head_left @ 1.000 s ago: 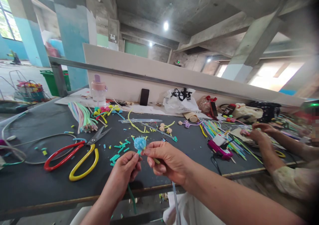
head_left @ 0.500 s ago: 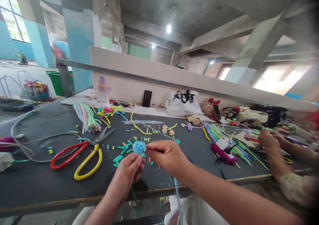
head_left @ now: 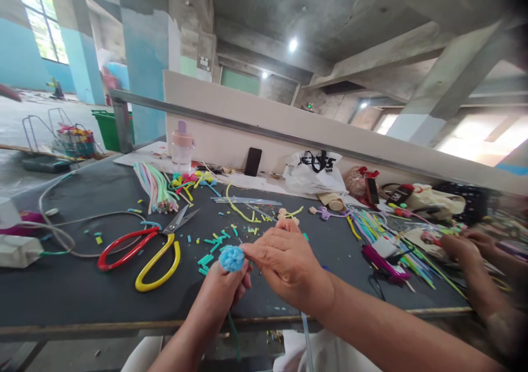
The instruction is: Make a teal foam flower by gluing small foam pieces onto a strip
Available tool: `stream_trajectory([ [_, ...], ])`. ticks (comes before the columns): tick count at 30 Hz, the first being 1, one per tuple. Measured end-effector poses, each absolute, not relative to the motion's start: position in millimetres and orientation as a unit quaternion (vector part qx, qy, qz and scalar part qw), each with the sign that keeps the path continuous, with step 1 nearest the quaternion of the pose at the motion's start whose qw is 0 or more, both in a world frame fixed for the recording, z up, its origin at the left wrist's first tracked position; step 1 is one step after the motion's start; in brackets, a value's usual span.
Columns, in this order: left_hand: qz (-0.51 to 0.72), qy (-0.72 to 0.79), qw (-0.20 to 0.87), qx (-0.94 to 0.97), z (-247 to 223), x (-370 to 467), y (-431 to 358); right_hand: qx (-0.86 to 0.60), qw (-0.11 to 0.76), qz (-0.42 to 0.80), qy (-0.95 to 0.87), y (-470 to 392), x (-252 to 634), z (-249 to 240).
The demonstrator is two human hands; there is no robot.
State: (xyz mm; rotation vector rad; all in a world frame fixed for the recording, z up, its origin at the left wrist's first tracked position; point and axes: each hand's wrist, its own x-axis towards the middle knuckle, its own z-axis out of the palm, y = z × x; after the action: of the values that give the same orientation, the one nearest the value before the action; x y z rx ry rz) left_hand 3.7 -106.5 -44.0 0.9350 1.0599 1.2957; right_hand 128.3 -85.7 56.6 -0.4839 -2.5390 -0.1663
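Note:
A blue flower-like cluster (head_left: 231, 258) sits on top of my left hand (head_left: 229, 287), whose fingers are closed around its base. A dark green stem (head_left: 234, 333) hangs down below that hand. My right hand (head_left: 284, 262) is closed, with thumb and forefinger tips pressed together at the flower's right edge; whatever they pinch is too small to make out. Short cut green tubes (head_left: 206, 259) lie scattered just behind the flower. To the left, large scissors (head_left: 159, 245) with one red and one yellow handle rest on the dark table with blades apart.
A bundle of pastel strips (head_left: 154, 190), a bottle (head_left: 182, 148), a phone (head_left: 253, 161) and a white bag (head_left: 315, 171) line the table's back. Cables (head_left: 66, 232) run at left. On the right lie a purple device (head_left: 385, 265), more strips (head_left: 406, 245) and another person's hands (head_left: 464, 248).
The view has swung slightly left, so everything sits further right. My right hand has turned its back more upward, its fingertips still beside the flower. The flower faces more toward me.

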Motion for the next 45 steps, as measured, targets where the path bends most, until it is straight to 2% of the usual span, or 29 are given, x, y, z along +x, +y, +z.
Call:
stream_trajectory([
  [17, 0.557, 0.433, 0.600, 0.377, -43.4, 3.3, -104.0, -0.137, 0.327, -0.015, -0.935, -75.1, 114.4, 49.0],
  [22, 0.560, 0.408, 0.611, 0.381, -46.4, 3.5, -103.8, -0.237, 0.263, 0.013, -0.935, -54.9, 103.7, 43.2],
  [28, 0.556, 0.405, 0.619, 0.378, -49.6, 4.1, -102.3, -0.413, 0.160, 0.297, -0.846, -14.2, 81.0, 34.5],
  [30, 0.558, 0.401, 0.618, 0.381, -50.7, 4.2, -100.8, -0.434, 0.138, 0.342, -0.822, -0.6, 71.5, 32.3],
  [37, 0.562, 0.388, 0.621, 0.386, -51.9, 4.8, -98.4, -0.454, 0.090, 0.387, -0.797, 35.4, 38.5, 25.5],
  [45, 0.563, 0.388, 0.623, 0.379, -49.9, 4.1, -99.5, -0.469, 0.049, 0.350, -0.809, 62.6, 8.5, 12.1],
])
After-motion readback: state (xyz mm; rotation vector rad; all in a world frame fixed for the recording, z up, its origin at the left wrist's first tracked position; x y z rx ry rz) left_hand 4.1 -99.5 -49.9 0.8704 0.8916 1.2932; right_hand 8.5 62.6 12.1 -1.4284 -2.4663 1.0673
